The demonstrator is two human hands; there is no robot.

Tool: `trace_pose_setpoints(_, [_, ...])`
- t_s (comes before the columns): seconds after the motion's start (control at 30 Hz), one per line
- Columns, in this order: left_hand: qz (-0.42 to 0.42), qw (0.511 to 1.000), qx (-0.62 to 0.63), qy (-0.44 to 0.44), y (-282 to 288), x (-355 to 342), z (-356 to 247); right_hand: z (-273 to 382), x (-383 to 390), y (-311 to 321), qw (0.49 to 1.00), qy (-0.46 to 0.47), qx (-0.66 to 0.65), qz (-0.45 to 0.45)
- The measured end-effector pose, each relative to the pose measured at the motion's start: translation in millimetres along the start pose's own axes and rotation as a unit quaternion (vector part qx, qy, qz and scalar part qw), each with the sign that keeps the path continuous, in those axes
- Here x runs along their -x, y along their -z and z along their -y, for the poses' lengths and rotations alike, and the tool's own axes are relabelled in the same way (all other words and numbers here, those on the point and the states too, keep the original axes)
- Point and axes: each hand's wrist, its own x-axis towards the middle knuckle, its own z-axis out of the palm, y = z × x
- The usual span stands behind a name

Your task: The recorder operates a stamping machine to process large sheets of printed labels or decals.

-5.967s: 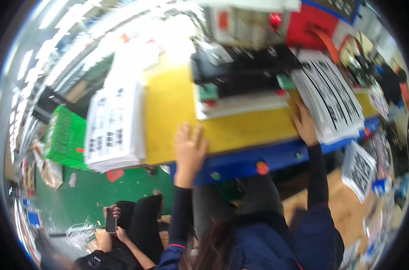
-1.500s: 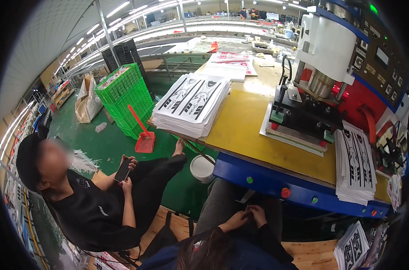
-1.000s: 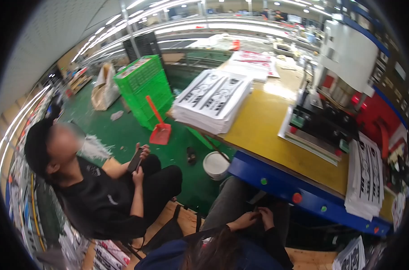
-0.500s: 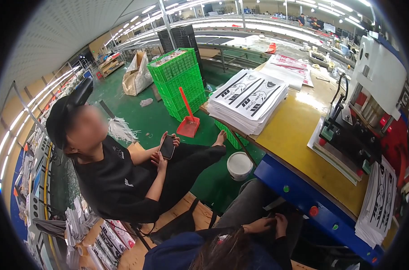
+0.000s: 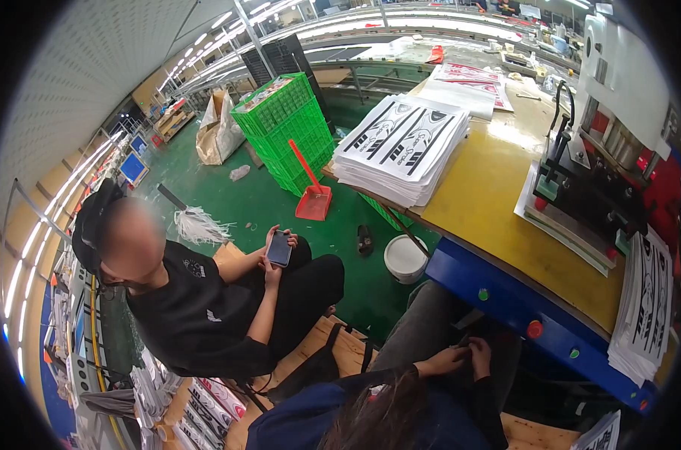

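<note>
My left hand [image 5: 445, 361] and my right hand [image 5: 480, 352] are closed together in my lap, over my grey trousers [image 5: 406, 334]; whatever lies between the fingers is too small and dark to make out. Just beyond them is the blue front [image 5: 468, 274] of a bench with coloured buttons. On its yellow top [image 5: 509, 210] stand a press with a white cylinder [image 5: 618, 90] and black clamp plate [image 5: 577, 217], a stack of printed sheets [image 5: 400, 146] at left and another [image 5: 640, 307] at right.
A seated co-worker [image 5: 198, 300] in black, at my left, holds a phone [image 5: 279, 247]. Behind are green crates [image 5: 280, 135], a red dustpan [image 5: 313, 202], a mop [image 5: 202, 225] and a white bucket [image 5: 405, 259]. More printed sheets [image 5: 209, 412] lie at lower left.
My hands have left the bench's edge for my lap since six seconds ago. My view has turned left. The co-worker's outstretched foot has drawn back since half a second ago.
</note>
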Motion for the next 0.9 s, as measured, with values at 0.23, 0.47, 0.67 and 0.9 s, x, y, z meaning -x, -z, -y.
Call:
trace_pose_setpoints(0.23, [0.005,1.0,-0.003,0.017,0.8,6.5,-0.2,7.9,5.0,-3.2,1.0,0.0,0.019,0.014])
trace_pose_setpoints(0.47, [0.019,1.0,-0.014,0.0,-4.1,2.7,8.1,11.1,7.1,-3.0,1.0,-0.017,-0.016,0.011])
trace_pose_setpoints(0.67, [-0.012,1.0,0.005,0.005,-7.1,5.1,18.6,-12.7,2.0,-11.1,0.999,0.04,-0.03,0.003])
trace_pose_setpoints(0.9, [0.006,1.0,0.005,-0.015,-5.5,1.3,14.7,-10.2,4.9,-12.3,0.995,0.051,0.063,-0.061])
